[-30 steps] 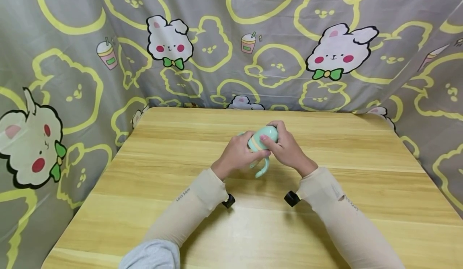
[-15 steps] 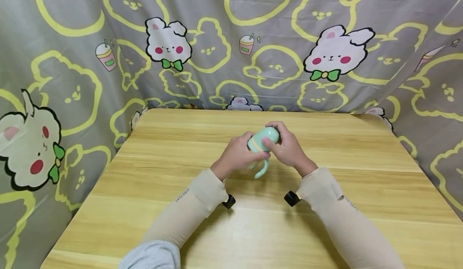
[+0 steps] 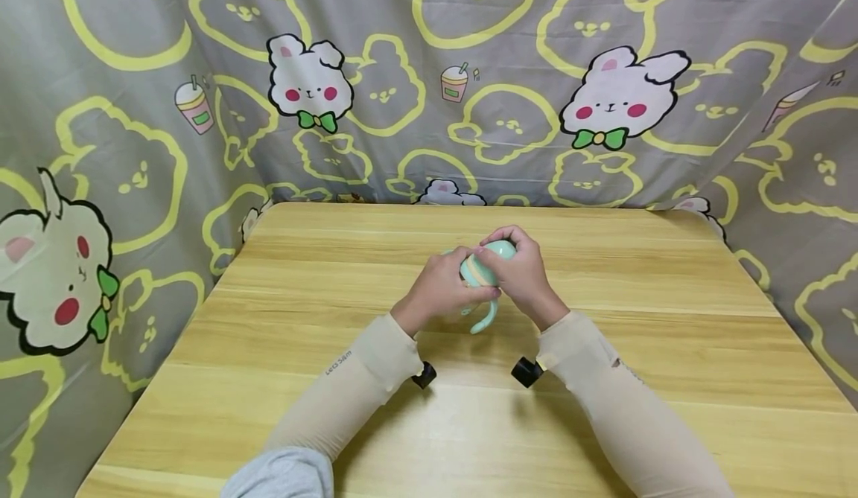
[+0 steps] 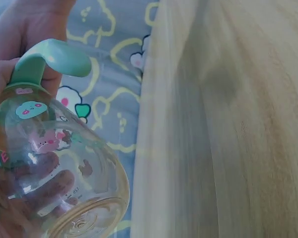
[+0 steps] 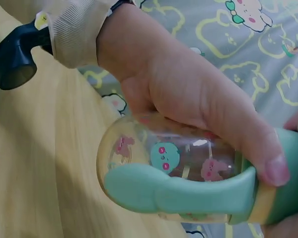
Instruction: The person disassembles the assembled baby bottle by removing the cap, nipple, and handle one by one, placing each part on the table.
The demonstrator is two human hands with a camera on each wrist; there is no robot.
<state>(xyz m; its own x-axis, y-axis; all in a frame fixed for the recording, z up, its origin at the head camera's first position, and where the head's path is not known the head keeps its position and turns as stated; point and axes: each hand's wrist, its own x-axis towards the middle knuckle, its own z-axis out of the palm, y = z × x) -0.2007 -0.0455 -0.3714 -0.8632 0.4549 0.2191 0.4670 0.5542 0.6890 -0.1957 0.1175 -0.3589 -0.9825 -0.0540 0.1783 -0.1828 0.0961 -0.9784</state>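
A baby bottle (image 3: 484, 319) with a mint-green domed cap (image 3: 504, 249), a pale yellow ring and curved mint handles is held tilted above the table. My left hand (image 3: 439, 283) grips its clear body, the thumb lying along the ring. My right hand (image 3: 523, 271) grips the cap, thumb across it and fingers over the far side. In the left wrist view, fingers show through the transparent body (image 4: 84, 168), printed with cartoon figures. A handle (image 5: 203, 193) crosses the front in the right wrist view; my right fingers are mostly cut off there.
The wood-grain table (image 3: 302, 260) spreads under both hands. A grey curtain (image 3: 402, 74) with cartoon prints hangs behind it and at both sides. Black wrist cameras stick out from the left sleeve (image 3: 369, 364) and the right sleeve (image 3: 583, 353).
My right hand has turned on the cap: its thumb has shifted up and left, and its wrist has moved left. The left hand keeps its grip on the body, nearly still.
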